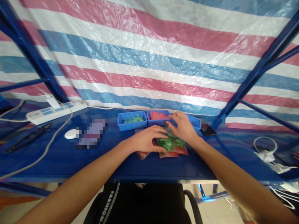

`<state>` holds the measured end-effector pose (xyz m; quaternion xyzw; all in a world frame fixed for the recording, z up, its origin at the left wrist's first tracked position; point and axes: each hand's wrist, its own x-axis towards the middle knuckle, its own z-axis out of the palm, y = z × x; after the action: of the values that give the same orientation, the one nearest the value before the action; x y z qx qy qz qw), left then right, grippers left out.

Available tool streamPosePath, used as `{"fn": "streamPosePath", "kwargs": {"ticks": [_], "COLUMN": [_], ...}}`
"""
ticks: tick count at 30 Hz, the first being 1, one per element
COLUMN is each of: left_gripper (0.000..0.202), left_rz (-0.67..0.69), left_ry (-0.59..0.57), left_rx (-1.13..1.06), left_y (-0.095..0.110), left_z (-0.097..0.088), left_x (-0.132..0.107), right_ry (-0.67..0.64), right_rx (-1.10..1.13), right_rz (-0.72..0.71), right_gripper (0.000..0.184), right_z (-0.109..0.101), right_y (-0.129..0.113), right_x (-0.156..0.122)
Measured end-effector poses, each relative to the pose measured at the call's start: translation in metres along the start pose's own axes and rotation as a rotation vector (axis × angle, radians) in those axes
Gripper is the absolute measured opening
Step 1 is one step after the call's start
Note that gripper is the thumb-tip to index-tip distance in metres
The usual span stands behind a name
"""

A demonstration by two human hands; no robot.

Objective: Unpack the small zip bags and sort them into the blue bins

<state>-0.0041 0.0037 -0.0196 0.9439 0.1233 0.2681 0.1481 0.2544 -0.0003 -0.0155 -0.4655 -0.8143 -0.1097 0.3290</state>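
Observation:
My left hand (pixel 148 138) hovers at or rests on the left side of a small pile of packets, its fingers stretched and thumb apart. Green pieces in clear bags (pixel 171 143) lie on top of red packets (pixel 182 151). Another reddish packet (pixel 143 155) shows partly beneath my left hand. My right hand (pixel 183 126) is over the back of the pile, beside the middle blue bin (pixel 158 123), thumb and forefinger apart. Whether its fingertips touch the small dark thing under them cannot be made out. Red packets (pixel 158 115) fill that middle bin.
A left blue bin (pixel 132 126) holds green pieces; a right blue bin (pixel 195 122) is partly hidden by my right hand. A phone (pixel 208 127) lies right. Leftward are a blurred-out item (pixel 93 133), white round case (pixel 72 134), glasses (pixel 29 137) and power strip (pixel 58 112).

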Motion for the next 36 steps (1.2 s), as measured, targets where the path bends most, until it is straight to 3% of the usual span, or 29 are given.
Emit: {"fn": "streamPosePath", "kwargs": {"ticks": [3, 6, 12, 18, 28, 36], "left_gripper": [0.032, 0.023, 0.02, 0.024, 0.026, 0.024], "left_rz": [-0.002, -0.009, -0.003, -0.098, -0.216, -0.29], "left_ry": [-0.01, 0.014, 0.203, 0.353, 0.438, 0.462], "left_rx": [0.023, 0.03, 0.019, 0.015, 0.053, -0.005], "left_y": [-0.002, -0.002, 0.007, 0.009, 0.008, 0.009], "left_z": [-0.002, -0.005, -0.013, -0.018, -0.017, -0.016], "left_x": [0.002, 0.003, 0.007, 0.007, 0.006, 0.007], "right_ry": [0.026, 0.044, 0.089, 0.056, -0.114, -0.107], "right_rx": [0.039, 0.07, 0.222, 0.507, 0.832, 0.912], "right_rz": [-0.028, -0.046, -0.039, 0.043, 0.141, 0.244], "right_gripper": [0.03, 0.029, 0.027, 0.038, 0.039, 0.035], "right_z": [-0.003, -0.004, -0.01, -0.016, -0.005, 0.005], "right_y": [-0.005, -0.006, -0.012, -0.023, -0.024, -0.025], "right_x": [0.0, 0.001, 0.001, 0.001, -0.003, -0.003]}}
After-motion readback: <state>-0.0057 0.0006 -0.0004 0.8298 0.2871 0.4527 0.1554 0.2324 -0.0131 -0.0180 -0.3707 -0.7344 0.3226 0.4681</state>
